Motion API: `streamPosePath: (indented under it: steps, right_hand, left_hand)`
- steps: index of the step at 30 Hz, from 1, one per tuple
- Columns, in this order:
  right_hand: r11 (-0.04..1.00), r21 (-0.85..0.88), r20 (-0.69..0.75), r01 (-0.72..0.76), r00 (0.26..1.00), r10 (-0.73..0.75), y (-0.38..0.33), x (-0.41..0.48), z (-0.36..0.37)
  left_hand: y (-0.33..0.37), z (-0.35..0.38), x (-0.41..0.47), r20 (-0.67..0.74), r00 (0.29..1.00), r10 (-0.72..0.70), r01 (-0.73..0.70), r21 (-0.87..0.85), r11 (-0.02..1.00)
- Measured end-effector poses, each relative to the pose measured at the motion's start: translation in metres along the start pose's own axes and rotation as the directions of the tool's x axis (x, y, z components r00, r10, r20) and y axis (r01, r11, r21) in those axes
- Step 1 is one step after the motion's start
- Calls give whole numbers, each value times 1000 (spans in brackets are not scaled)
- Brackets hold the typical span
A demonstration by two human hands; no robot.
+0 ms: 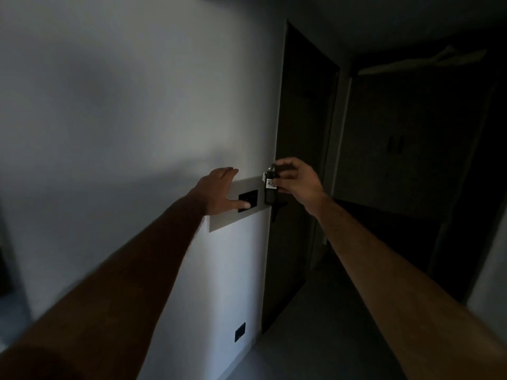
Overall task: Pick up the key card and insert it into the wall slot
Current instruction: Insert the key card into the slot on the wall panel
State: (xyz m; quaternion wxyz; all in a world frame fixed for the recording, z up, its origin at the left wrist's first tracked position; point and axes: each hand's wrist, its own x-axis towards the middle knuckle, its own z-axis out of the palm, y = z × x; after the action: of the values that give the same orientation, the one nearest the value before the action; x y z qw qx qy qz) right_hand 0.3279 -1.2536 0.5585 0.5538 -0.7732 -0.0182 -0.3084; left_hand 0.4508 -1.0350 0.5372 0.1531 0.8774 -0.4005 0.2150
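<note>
Pinching key card (270,187), right hand (297,182)

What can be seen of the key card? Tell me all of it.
The key card is a dark, flat, upright tag, plastic by its look, with a white label bearing handwriting too blurred to read. A metal ring sits at its top. The right hand pinches its upper part between thumb and fingers. It stands against the pale wall panel, right of the black switch plate; whether its lower end is in the slot is too dark to tell.
</note>
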Motion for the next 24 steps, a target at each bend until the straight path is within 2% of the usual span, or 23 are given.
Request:
streamPosePath:
  steps: [4, 12, 24]
  right_hand:
    - [999, -44, 33, 26, 999, -24, 19, 40, 1]
    - [999, -20, 77, 37, 996, -35, 67, 113, -1]
    - [997, 48, 231, 64, 970, -73, 120, 222, -40]
  left_hand:
    - [-20, 14, 36, -15, 1000, 2, -1, 20, 1000]
    - [-46, 43, 94, -5, 1000, -7, 8, 74, 997]
    - [-51, 91, 192, -72, 992, -103, 110, 96, 989]
